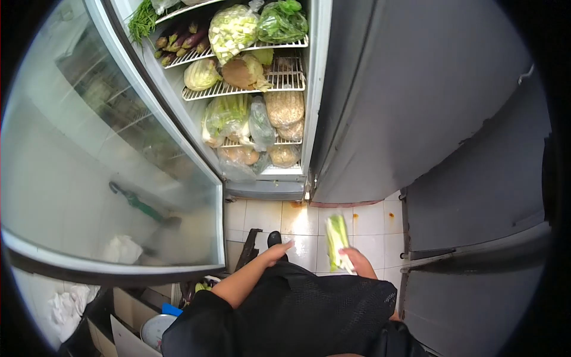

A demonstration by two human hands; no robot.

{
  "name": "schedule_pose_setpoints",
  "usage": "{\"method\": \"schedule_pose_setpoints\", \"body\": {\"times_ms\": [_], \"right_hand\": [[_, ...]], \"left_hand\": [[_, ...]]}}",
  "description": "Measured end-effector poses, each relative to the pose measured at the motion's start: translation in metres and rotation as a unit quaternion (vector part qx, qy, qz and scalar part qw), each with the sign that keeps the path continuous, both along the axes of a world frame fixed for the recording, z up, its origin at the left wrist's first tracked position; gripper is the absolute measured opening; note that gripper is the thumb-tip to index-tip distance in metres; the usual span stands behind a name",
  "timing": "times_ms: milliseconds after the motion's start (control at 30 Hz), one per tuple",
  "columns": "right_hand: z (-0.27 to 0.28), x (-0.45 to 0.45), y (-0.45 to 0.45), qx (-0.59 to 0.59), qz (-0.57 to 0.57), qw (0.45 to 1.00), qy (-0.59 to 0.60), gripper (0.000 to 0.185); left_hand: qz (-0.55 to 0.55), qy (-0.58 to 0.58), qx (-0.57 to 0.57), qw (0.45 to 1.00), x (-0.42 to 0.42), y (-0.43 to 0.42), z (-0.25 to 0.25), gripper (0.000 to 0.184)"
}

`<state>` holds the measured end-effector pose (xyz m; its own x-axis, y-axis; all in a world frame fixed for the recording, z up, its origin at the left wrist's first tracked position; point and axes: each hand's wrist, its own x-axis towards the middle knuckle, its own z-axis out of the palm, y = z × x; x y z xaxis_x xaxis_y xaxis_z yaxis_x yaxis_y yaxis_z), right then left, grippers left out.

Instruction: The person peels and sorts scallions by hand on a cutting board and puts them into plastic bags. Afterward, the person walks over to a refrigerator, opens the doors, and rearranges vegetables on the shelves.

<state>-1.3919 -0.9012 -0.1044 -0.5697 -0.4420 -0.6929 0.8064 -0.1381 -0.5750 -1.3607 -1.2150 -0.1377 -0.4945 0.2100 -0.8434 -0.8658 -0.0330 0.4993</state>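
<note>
My right hand [355, 260] grips a long green and white leafy vegetable [337, 238] near its white end, over the tiled floor. My left hand [277, 252] is in front of my body, above a dark shoe, with a finger or fingers stretched out and nothing visible in it. Ahead, an upright fridge [264, 189] stands with its glass door [172, 196] swung out to the left. On its wire shelves lie eggplants [184, 40], a bag of cut vegetables [235, 30], a cabbage [201, 75] and several bagged vegetables [227, 116].
Grey metal cabinets [410, 101] rise along the right side. White floor tiles [369, 229] show rusty stains. At the lower left are a white cloth or bag [68, 309], cardboard boxes and a round metal lid or pan [156, 331].
</note>
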Motion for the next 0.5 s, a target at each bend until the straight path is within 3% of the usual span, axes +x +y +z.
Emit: {"method": "schedule_pose_setpoints", "body": {"times_ms": [33,67,100,133,167,200,233,267,300,333,367,400,500], "right_hand": [[-0.028,0.044,0.04,0.016,-0.06,0.998,0.003,0.029],[-0.059,0.082,0.069,0.032,-0.122,0.992,0.003,0.028],[-0.029,0.11,0.087,0.033,-0.145,0.986,-0.075,0.026],[-0.163,0.15,0.161,0.169,-0.086,0.978,-0.087,0.026],[-0.121,0.174,0.161,0.117,-0.157,0.974,-0.112,0.026],[-0.11,0.195,0.172,0.114,-0.185,0.97,-0.112,0.027],[-0.104,0.215,0.186,0.117,-0.206,0.965,-0.112,0.027],[-0.102,0.231,0.198,0.119,-0.225,0.961,-0.112,0.027],[-0.099,0.247,0.207,0.12,-0.242,0.956,-0.112,0.028],[-0.095,0.261,0.212,0.116,-0.258,0.952,-0.114,0.028],[-0.093,0.273,0.217,0.111,-0.27,0.95,-0.113,0.029],[-0.091,0.283,0.221,0.104,-0.281,0.947,-0.112,0.029],[-0.089,0.306,0.233,0.077,-0.313,0.94,-0.111,0.031]], "left_hand": [[0.045,-0.026,0.056,0.997,0.035,-0.025,-0.017,0.061],[0.064,-0.058,-0.119,0.989,0.076,-0.05,-0.029,0.045],[0.117,-0.139,-0.148,0.972,0.119,-0.076,-0.049,0.033],[0.176,-0.213,-0.202,0.94,0.166,-0.11,-0.057,0.029],[-0.01,-0.122,-0.212,0.97,0.212,-0.174,-0.112,0.038],[0.458,-0.005,-0.169,0.873,0.252,-0.207,-0.135,0.021],[0.505,0.067,-0.255,0.822,0.245,-0.193,-0.097,0.049],[0.531,0.136,-0.345,0.762,0.226,-0.161,-0.021,0.094],[0.502,0.228,-0.308,0.775,0.219,-0.197,-0.059,0.101],[0.404,0.2,-0.383,0.806,0.205,-0.241,-0.106,0.1],[0.463,0.142,-0.304,0.82,0.194,-0.211,-0.074,0.098],[0.523,0.077,-0.229,0.817,0.176,-0.162,-0.01,0.097],[0.542,0.068,-0.285,0.788,0.163,-0.113,0.007,0.091]]}}
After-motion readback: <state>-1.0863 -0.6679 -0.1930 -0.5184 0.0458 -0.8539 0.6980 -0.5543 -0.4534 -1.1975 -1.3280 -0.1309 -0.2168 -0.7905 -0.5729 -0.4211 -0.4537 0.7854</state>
